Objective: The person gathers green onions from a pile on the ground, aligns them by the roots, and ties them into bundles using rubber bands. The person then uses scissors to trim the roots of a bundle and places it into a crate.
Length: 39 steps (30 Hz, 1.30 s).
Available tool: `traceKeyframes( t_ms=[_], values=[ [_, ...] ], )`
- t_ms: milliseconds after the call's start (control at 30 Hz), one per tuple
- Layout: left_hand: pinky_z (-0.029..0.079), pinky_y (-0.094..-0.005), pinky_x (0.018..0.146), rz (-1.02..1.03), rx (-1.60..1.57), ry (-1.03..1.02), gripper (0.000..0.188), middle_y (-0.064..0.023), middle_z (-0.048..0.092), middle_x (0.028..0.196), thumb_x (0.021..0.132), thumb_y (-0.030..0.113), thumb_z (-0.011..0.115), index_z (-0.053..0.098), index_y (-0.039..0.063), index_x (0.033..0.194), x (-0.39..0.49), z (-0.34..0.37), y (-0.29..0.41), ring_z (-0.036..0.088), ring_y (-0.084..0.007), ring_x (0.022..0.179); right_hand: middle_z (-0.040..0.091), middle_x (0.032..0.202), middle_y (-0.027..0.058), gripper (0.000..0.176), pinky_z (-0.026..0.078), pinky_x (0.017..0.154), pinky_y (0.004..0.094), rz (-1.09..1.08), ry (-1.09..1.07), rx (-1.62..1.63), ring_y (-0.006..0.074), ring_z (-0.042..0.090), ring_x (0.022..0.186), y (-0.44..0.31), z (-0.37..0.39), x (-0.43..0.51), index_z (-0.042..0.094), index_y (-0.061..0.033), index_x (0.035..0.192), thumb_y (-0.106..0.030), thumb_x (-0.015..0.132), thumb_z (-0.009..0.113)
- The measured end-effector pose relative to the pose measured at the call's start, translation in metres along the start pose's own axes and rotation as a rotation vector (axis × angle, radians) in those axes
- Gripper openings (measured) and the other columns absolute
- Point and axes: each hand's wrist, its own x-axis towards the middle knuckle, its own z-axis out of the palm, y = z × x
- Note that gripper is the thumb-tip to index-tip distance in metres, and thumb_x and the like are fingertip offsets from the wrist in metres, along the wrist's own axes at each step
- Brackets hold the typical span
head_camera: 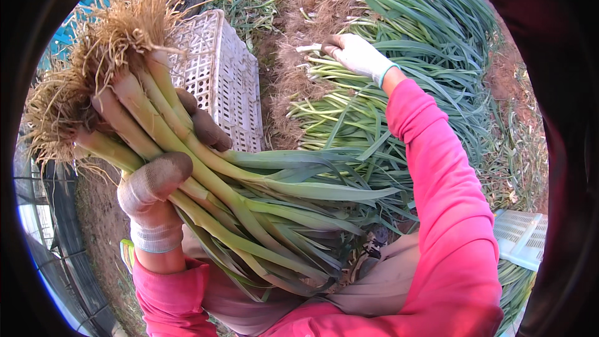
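My left hand (pixel 157 187), in a soiled knit work glove, is wrapped around a bundle of leeks (pixel 164 121). Their bushy tan roots point to the upper left, and the green leaves trail down and right over my lap. My right hand (pixel 353 56), in a white glove with dirty fingertips, reaches out to the long pile of leeks (pixel 421 23) on the ground. Its fingers are closed on a leek (pixel 309 48), whose white stem end sticks out to the left of them. The roots of the pile face left and its leaves face right.
A white perforated plastic crate (pixel 234 79) stands behind the bundle, left of the pile. Another pale crate (pixel 522 238) lies at the lower right, with green leaves below it. Dark netting (pixel 70 234) runs along the left edge. Leaf scraps (pixel 248 0) litter the soil beyond the white crate.
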Motion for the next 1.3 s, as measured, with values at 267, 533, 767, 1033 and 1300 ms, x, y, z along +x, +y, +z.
traceKeyframes(
  t_ms=[267, 533, 767, 1033, 1300],
  values=[
    [0.057, -0.0430, 0.079, 0.018, -0.184, -0.155, 0.067, -0.0169, 0.063, 0.097, 0.063, 0.022, 0.066, 0.050, -0.002, 0.123, -0.009, -0.029, 0.013, 0.064, -0.0316, 0.087, 0.069, 0.098, 0.0099, 0.026, 0.055, 0.079, 0.0261, -0.242, -0.025, 0.695, 0.0118, 0.066, 0.085, -0.171, -0.065, -0.063, 0.056, 0.0049, 0.118, -0.009, 0.097, 0.052],
    [0.055, -0.0401, 0.089, 0.076, -0.452, -0.380, 0.075, -0.0166, 0.062, 0.109, 0.059, 0.015, 0.064, 0.047, -0.004, 0.129, -0.027, -0.043, 0.017, 0.064, -0.0307, 0.092, 0.068, 0.094, 0.0080, 0.025, 0.051, 0.075, 0.0250, -0.332, 0.335, 0.911, 0.0097, 0.061, 0.081, -0.290, -0.034, -0.133, 0.059, 0.0036, 0.116, -0.002, 0.093, 0.056],
    [0.045, -0.0439, 0.106, 0.185, -0.526, -0.443, 0.084, -0.0184, 0.057, 0.126, 0.063, 0.019, 0.063, 0.039, -0.001, 0.141, -0.042, -0.050, 0.011, 0.057, -0.0340, 0.114, 0.057, 0.110, 0.0170, 0.041, 0.048, 0.087, 0.0312, -0.430, 0.665, 0.531, 0.0270, 0.060, 0.099, -0.320, -0.009, -0.152, 0.058, -0.0016, 0.128, 0.006, 0.089, 0.050],
    [0.048, -0.0396, 0.100, 0.094, -0.383, -0.388, 0.072, -0.0148, 0.059, 0.120, 0.064, 0.010, 0.063, 0.046, -0.001, 0.133, -0.035, -0.065, 0.006, 0.059, -0.0281, 0.109, 0.049, 0.125, 0.0283, 0.051, 0.042, 0.099, 0.0426, -0.520, 0.648, 0.273, 0.0427, 0.052, 0.113, -0.312, -0.002, -0.159, 0.049, 0.0021, 0.135, -0.010, 0.085, 0.051],
    [0.053, -0.0334, 0.085, 0.094, -0.251, -0.346, 0.055, -0.0080, 0.064, 0.106, 0.067, 0.003, 0.067, 0.055, 0.001, 0.121, -0.029, -0.060, 0.001, 0.063, -0.0204, 0.094, 0.029, 0.144, 0.0397, 0.057, 0.037, 0.107, 0.0446, -0.560, 0.730, 0.371, 0.0531, 0.039, 0.129, -0.300, 0.008, -0.149, 0.047, 0.0031, 0.138, -0.015, 0.084, 0.056]
  ],
)
